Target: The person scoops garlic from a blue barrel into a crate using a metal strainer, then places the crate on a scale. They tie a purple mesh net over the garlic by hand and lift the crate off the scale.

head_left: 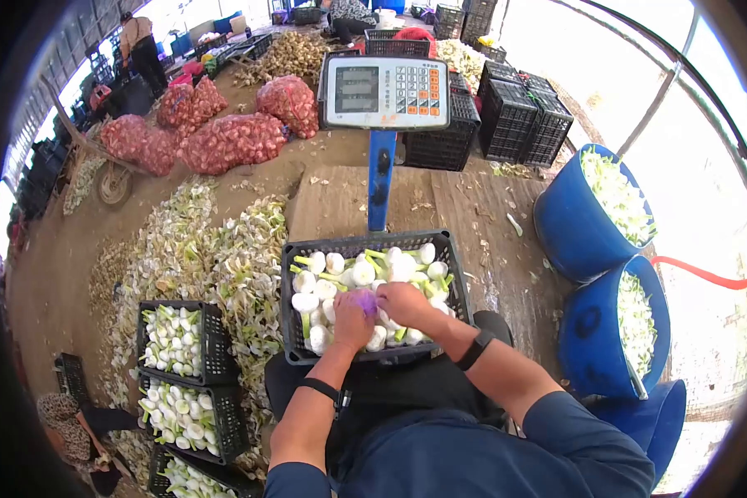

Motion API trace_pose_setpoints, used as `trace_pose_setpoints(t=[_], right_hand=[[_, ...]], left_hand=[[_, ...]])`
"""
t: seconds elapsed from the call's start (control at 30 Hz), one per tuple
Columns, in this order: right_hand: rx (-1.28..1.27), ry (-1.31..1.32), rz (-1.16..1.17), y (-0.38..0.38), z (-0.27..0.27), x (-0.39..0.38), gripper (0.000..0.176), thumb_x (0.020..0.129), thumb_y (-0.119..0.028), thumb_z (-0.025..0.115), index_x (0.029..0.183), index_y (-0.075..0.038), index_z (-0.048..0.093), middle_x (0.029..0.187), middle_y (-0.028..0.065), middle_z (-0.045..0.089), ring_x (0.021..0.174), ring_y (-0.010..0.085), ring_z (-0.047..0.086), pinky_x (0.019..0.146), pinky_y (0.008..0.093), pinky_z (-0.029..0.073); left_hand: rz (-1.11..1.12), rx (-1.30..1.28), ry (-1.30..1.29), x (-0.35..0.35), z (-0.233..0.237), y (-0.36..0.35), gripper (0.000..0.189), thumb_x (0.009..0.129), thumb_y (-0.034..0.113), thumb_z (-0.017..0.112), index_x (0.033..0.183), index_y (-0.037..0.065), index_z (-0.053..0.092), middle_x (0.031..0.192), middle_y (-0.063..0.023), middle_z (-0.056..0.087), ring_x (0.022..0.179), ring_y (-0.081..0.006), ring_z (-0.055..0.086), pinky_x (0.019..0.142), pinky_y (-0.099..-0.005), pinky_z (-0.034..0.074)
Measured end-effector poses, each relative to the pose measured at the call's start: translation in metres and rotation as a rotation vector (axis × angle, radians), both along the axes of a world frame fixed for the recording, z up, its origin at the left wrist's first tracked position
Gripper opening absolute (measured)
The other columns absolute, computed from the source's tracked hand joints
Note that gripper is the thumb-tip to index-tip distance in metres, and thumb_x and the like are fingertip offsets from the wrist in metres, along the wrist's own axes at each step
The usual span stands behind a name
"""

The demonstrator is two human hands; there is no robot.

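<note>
A black plastic crate (296,352) of white garlic bulbs (305,282) with short green stems sits before me, below the post of a digital scale (385,92). Over the middle of the crate, my left hand (355,322) and my right hand (404,304) meet with fingers bent and closed. A purple patch (365,302) shows at the left fingertips, and I cannot tell what the fingers hold. Bulbs lie all around both hands.
Crates of garlic (174,340) stand at left beside a heap of peelings (224,241). Blue barrels (568,232) of green-white trimmings line the right. Red net sacks (232,143), stacked black crates (515,120) and another person (141,50) are farther off. Someone sits at lower left.
</note>
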State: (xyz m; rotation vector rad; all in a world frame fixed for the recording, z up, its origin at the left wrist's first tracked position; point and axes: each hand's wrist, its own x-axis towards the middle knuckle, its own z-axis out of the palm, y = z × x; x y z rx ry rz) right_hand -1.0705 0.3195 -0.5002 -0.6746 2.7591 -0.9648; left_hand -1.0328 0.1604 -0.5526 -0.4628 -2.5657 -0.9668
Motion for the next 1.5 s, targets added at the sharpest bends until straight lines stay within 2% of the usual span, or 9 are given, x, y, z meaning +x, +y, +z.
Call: trace_pose_setpoints(t=[0.27,0.43,0.53,0.63,0.73,0.77,1.0,1.17,1.5], right_hand=[[0.171,0.045,0.11,-0.019,0.01,0.005,0.016,0.078,-0.016,0.058,0.086,-0.005,0.067,0.085,0.0158,0.069,0.078,0.0362,0.066,0.073,0.0462,0.053],[0.245,0.143,0.232,-0.009,0.017,0.007,0.02,0.079,-0.018,0.058,0.09,-0.005,0.067,0.096,0.0151,0.068,0.087,0.0334,0.067,0.075,0.0426,0.054],[0.214,0.1,0.225,0.005,0.029,0.013,0.023,0.079,-0.013,0.058,0.098,-0.003,0.067,0.104,0.0167,0.067,0.093,0.0325,0.066,0.08,0.04,0.054],[-0.431,-0.147,-0.015,0.038,0.02,0.015,0.028,0.081,-0.008,0.062,0.108,-0.002,0.067,0.102,0.0137,0.068,0.092,0.0244,0.066,0.088,0.0347,0.051],[-0.825,-0.666,-0.32,0.078,0.01,0.012,0.049,0.09,-0.006,0.054,0.138,-0.006,0.045,0.135,0.0138,0.053,0.117,0.0212,0.054,0.092,0.036,0.049],[-0.7,-0.641,-0.178,0.099,-0.023,0.003,0.063,0.092,-0.007,0.052,0.149,-0.009,0.027,0.146,0.015,0.04,0.126,0.0245,0.047,0.096,0.0375,0.046],[-0.225,-0.172,-0.305,0.13,-0.004,0.013,0.071,0.083,-0.011,0.063,0.148,-0.009,0.032,0.143,0.0209,0.043,0.127,0.0319,0.049,0.102,0.0346,0.042],[0.022,-0.056,-0.555,0.127,0.004,0.031,0.029,0.081,-0.022,0.069,0.101,-0.002,0.061,0.098,0.016,0.063,0.088,0.0373,0.063,0.077,0.0467,0.052],[0.401,0.036,-0.429,0.13,-0.028,0.037,0.029,0.078,-0.025,0.07,0.098,-0.005,0.062,0.096,0.0172,0.062,0.091,0.0357,0.064,0.076,0.0456,0.052]], left_hand=[[0.021,-0.018,-0.037,-0.004,-0.007,0.016,0.042,0.072,0.034,0.069,0.105,0.012,0.057,0.097,-0.0108,0.064,0.094,-0.0333,0.061,0.081,-0.0445,0.044],[-0.082,0.692,-0.23,-0.023,-0.024,0.023,0.019,0.078,0.02,0.068,0.095,0.011,0.067,0.079,-0.0107,0.068,0.077,-0.0306,0.067,0.068,-0.0406,0.049],[-0.106,0.562,-0.261,-0.02,-0.005,0.015,0.012,0.08,0.014,0.067,0.091,0.01,0.07,0.077,-0.012,0.068,0.075,-0.0317,0.067,0.067,-0.0402,0.051],[-0.081,0.309,-0.141,-0.02,-0.007,0.014,0.014,0.083,0.019,0.067,0.093,0.009,0.071,0.079,-0.0142,0.069,0.074,-0.0344,0.067,0.067,-0.0391,0.052],[0.096,0.256,-0.303,-0.018,-0.013,0.016,0.03,0.094,0.034,0.056,0.094,0.008,0.07,0.082,-0.0185,0.069,0.076,-0.0389,0.066,0.07,-0.0451,0.051],[0.12,0.287,-0.29,-0.018,-0.014,0.017,0.033,0.096,0.035,0.052,0.096,0.007,0.069,0.083,-0.0199,0.069,0.076,-0.0404,0.065,0.071,-0.0473,0.051],[0.067,0.4,-0.197,-0.019,-0.012,0.023,0.031,0.099,0.029,0.047,0.102,0.006,0.068,0.089,-0.0167,0.07,0.081,-0.0391,0.066,0.073,-0.046,0.051],[0.094,0.339,-0.186,-0.018,-0.021,0.023,0.027,0.1,0.028,0.047,0.098,0.007,0.064,0.09,-0.0147,0.068,0.083,-0.0382,0.063,0.075,-0.0457,0.049],[0.113,0.172,-0.064,-0.018,0.005,0.031,0.018,0.097,0.019,0.05,0.092,0.003,0.056,0.087,-0.0188,0.062,0.084,-0.0422,0.058,0.07,-0.0493,0.045]])
